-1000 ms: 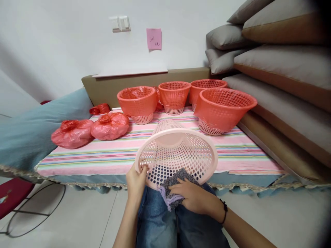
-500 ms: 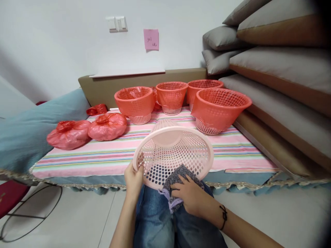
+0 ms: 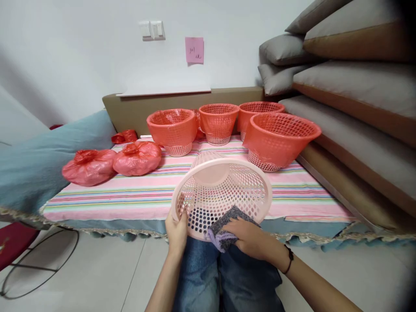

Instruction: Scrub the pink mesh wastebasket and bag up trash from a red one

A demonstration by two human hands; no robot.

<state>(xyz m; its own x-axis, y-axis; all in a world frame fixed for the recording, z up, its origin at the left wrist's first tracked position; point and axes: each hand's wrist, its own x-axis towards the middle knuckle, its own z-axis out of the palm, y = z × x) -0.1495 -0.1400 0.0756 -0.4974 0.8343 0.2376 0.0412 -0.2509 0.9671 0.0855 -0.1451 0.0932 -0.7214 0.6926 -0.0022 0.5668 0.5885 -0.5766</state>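
Note:
A pale pink mesh basket [image 3: 216, 171] lies tilted over my knees, its wide mouth facing me. My left hand [image 3: 177, 227] grips its rim at the left, thumb on the inside. At the lower right of the rim, my right hand [image 3: 250, 236] holds a dark grey cloth [image 3: 233, 215] with a purple edge, pressed against the basket's inner side. The fingers of the right hand are bent over the cloth. Part of the rim is hidden under the cloth.
Several baskets wrapped in red plastic [image 3: 274, 141] stand behind on a striped cloth [image 3: 123, 199]. Two tied red bags [image 3: 89, 167] lie at left, beside a blue cushion [image 3: 58, 151]. Grey and brown cushions [image 3: 354, 86] are stacked at right. A red stool [image 3: 16, 245] stands at lower left.
My right hand has moved slightly up and right with the cloth, whose lower part is now folded up more. The whole view has shifted a little, with the basket and left hand further right.

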